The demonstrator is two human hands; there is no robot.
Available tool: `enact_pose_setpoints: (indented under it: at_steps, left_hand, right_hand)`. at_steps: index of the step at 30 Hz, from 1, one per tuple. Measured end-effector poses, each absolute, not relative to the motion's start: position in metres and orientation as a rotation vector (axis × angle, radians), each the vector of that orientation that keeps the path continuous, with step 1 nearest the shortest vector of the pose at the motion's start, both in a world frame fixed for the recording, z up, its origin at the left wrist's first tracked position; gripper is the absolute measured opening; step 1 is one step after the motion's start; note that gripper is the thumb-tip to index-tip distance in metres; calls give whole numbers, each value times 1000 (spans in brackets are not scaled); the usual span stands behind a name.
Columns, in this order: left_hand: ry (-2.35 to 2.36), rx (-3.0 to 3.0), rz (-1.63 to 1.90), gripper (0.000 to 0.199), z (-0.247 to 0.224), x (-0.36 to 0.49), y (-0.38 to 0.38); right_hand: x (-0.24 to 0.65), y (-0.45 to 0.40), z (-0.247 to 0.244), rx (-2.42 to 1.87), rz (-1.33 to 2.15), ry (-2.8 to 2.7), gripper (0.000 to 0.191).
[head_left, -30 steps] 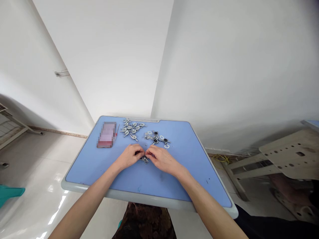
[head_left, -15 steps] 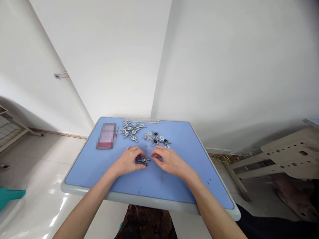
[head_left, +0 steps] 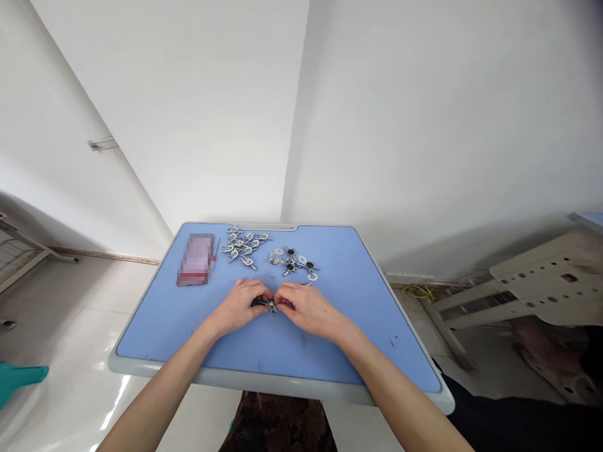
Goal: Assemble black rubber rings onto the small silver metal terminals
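A small metal part with a ring-shaped end and thin prongs (head_left: 272,307) is between my hands, low over the table. My left hand (head_left: 239,306) has its thumb and fingers closed on the part's left side. At the right side, the fingertips of my right hand (head_left: 308,307) are pinched against the same part, partly hiding it. Beyond my hands lies a loose group of flat metal plates with holes (head_left: 312,275) and black round pieces (head_left: 309,265). Farther left is a pile of similar silvery metal parts with prongs (head_left: 247,242).
The blue tabletop (head_left: 226,351) has a pale raised rim. A blurred-out flat rectangular object (head_left: 195,258) lies at its left, beside a thin tool with a red part (head_left: 215,254). White walls stand behind. A perforated beige panel (head_left: 541,276) and a yellow cable (head_left: 419,292) are at right.
My right hand has moved left to meet the metal part, and its fingertips have closed on it. My left hand stays around the part. The view has shifted slightly.
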State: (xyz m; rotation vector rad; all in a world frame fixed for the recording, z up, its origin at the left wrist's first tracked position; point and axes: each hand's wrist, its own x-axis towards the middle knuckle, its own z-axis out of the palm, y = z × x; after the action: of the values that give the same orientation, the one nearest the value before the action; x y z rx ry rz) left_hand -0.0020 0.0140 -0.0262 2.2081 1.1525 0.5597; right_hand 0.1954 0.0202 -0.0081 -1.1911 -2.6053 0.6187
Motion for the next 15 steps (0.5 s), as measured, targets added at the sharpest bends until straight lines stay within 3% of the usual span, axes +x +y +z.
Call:
enact_pose_setpoints:
  at_steps: [7, 15]
  left_hand:
    - [1135, 2187, 582, 9, -28, -3, 14]
    - [1137, 2151, 592, 11, -25, -3, 14]
  right_hand:
    - [197, 21, -9, -1171, 744, -2470, 13]
    - [218, 26, 5, -1175, 1076, -1923, 17]
